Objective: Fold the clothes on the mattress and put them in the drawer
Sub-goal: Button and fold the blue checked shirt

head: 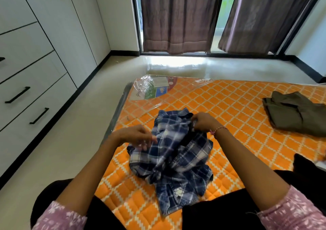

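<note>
A blue and white plaid shirt lies crumpled on the orange patterned mattress right in front of me. My left hand pinches the shirt's fabric at its left side. My right hand grips a bunch of the shirt near the collar and holds it lifted a little. An olive-green garment lies spread at the mattress's right side. White drawers with black handles stand shut along the left wall.
A clear plastic packet with printed cards lies at the mattress's far left corner. Glossy pale floor runs between the mattress and the drawers. Brown curtains hang over the window ahead. A dark cloth lies at the right edge.
</note>
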